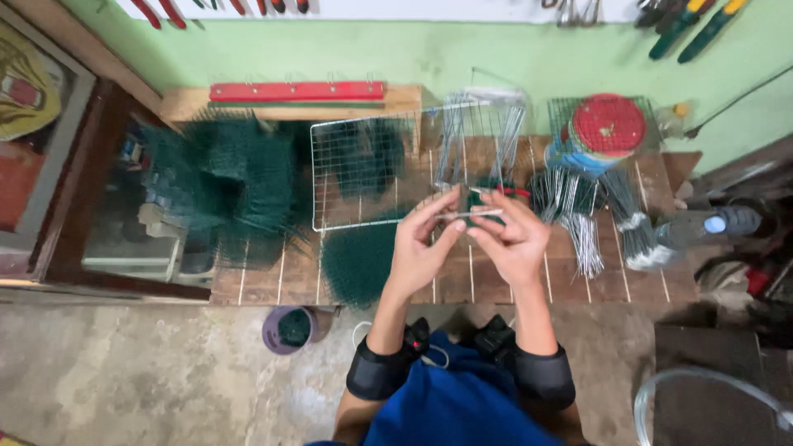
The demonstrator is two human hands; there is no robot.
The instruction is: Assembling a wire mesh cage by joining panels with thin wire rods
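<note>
Both hands are up over the wooden bench (512,285), working one short piece of wire (472,215); the left hand (420,248) pinches its near end between thumb and fingertips, and the right hand (514,239) has its fingers curled and pressed on the other end, with a small dark green bit between them that I cannot make out clearly; it looks to me like the bending or fitting stage, the wire held level just above the slats; whatever comes next would seem to call for a firm pinch from both sides and a small, careful twist rather than force. Behind the hands a silver wire grid (363,169) leans on the bench; heaps of green mesh (231,186) lie to the left; bundles of cut wires (582,239) lie to the right, near a red round lid (609,124) in a wire basket. The wall (462,58) is pale green, with tools hanging above; the floor (149,372) is bare concrete, and a purple cup (289,329) stands below the bench edge.
</note>
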